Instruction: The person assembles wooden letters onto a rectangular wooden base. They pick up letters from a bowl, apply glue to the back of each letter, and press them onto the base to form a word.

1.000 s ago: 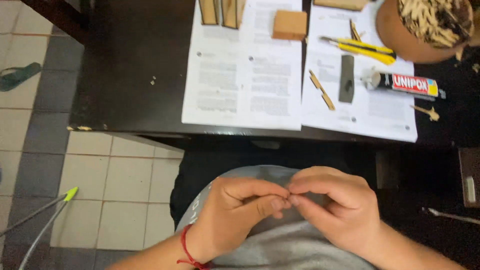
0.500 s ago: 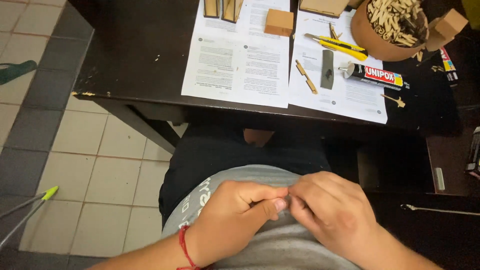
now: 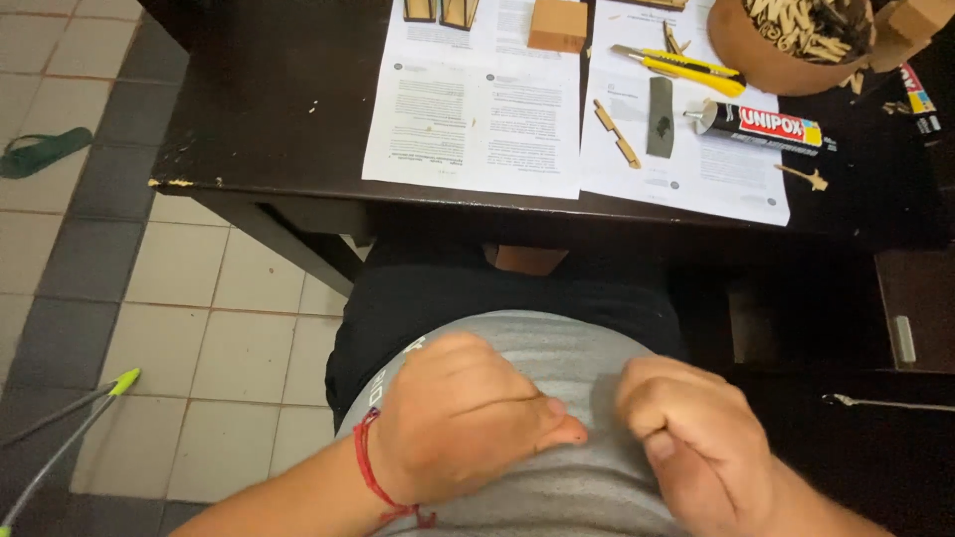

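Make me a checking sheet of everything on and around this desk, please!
Surface: dark table, chipped at its left front corner; two printed paper sheets lie on it.
Job's things: nothing visible inside either fist; whether they hold something tiny cannot be told.
Clutter: yellow utility knife, glue tube, small wooden block, thin wooden pieces, dark flat strip, brown bowl full of pale wooden bits.
Hands: left hand and right hand are curled into fists over the grey shirt, apart; red string bracelet on the left wrist.
Cables: nothing seen.
Surroundings: tiled floor, green sandal, thin rods with green tip.
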